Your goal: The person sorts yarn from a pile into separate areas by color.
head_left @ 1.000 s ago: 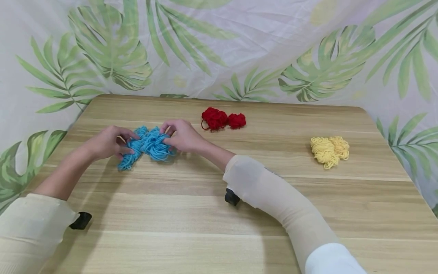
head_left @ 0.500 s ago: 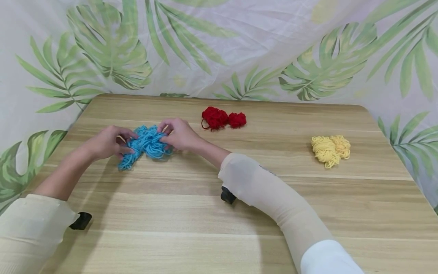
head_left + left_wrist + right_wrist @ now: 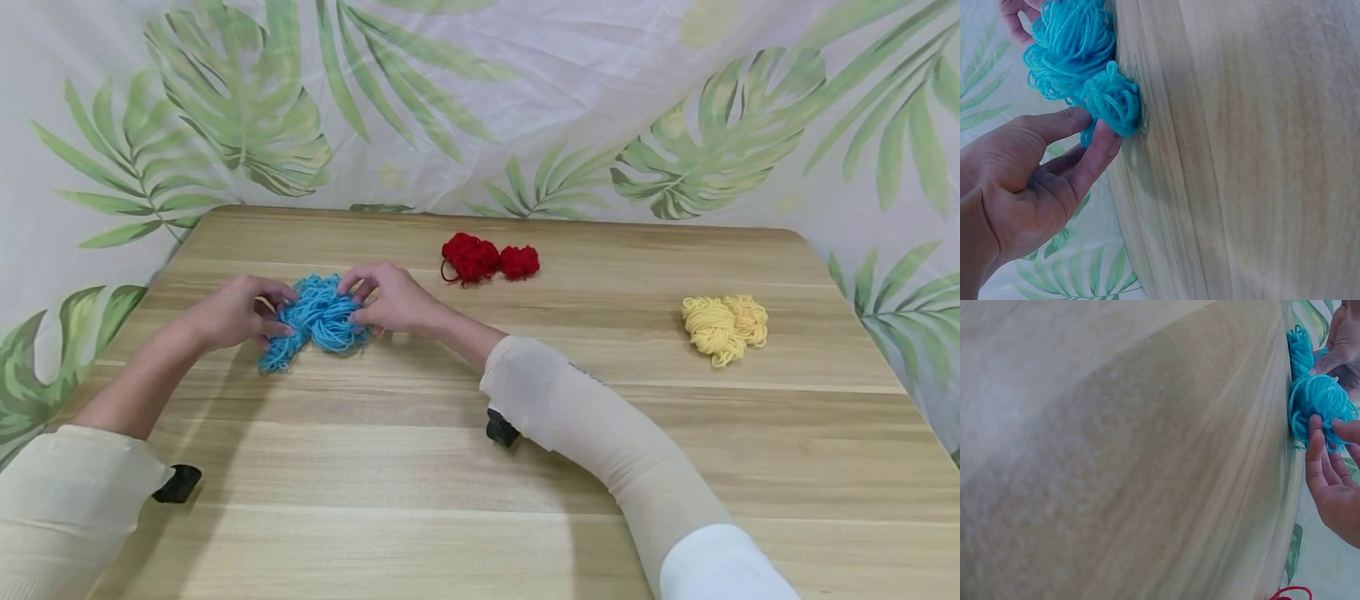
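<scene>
A loose bundle of blue yarn (image 3: 326, 317) lies on the left part of the table, a narrow end toward the left and a fuller clump to the right. With thumb and fingers my left hand (image 3: 236, 312) holds the narrow end, and the left wrist view has the thumb and fingertips against the yarn (image 3: 1072, 44). On the clump's right side, the curled fingers and thumb of my right hand (image 3: 393, 298) grip the strands. In the right wrist view the fingertips press into the yarn (image 3: 1319, 403); part of that hand (image 3: 1341, 503) is cut off by the frame edge.
Two clumps of red yarn (image 3: 469, 258) sit near the back edge of the wooden table (image 3: 420, 467). Yellow yarn (image 3: 712, 327) lies to the right. Behind the table hangs a leaf-patterned cloth (image 3: 570, 92). Each sleeve has a black device (image 3: 177, 483) at the wrist.
My right hand has shifted slightly left, pushing the clump of blue yarn closer to the left hand; the bundle is more compact. My left hand has stayed in place.
</scene>
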Available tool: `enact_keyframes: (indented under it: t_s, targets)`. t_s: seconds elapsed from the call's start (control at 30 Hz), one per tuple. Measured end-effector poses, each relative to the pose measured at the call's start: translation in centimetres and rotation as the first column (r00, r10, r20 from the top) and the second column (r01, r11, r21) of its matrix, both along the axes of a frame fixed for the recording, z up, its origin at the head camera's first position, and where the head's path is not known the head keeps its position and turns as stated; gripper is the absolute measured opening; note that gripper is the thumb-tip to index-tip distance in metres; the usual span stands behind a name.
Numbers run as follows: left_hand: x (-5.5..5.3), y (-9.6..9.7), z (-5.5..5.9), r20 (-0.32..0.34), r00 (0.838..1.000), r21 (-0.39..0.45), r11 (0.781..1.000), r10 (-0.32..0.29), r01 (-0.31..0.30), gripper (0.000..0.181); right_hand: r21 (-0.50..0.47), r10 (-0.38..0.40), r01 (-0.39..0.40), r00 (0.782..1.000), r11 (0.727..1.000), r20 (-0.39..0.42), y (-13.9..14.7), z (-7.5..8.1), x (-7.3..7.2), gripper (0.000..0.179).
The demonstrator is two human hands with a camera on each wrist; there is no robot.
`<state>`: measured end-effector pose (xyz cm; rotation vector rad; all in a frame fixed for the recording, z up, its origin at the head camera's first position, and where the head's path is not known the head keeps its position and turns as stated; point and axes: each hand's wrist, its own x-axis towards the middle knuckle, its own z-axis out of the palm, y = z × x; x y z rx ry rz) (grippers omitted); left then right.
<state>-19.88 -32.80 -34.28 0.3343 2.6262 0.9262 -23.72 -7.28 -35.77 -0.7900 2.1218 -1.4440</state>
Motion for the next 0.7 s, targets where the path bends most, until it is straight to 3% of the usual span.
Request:
enact_keyframes:
  t_s: [0.37,0.7]
  targets:
    - [0.0,0.0,-0.1,-0.007,1.000,0.006,1.000,-0.005,0.005,0.043,0.011,0.017,-0.017,0.999,1.000,-0.027,0.5,0.0,0.0,0.032]
    - [-0.1,-0.1,-0.2,-0.017,1.000,-0.011,1.000,-0.019,0.019,0.041,0.022,0.019,-0.019,1.000,1.000,0.008,1.7,0.3,0.2,0.032]
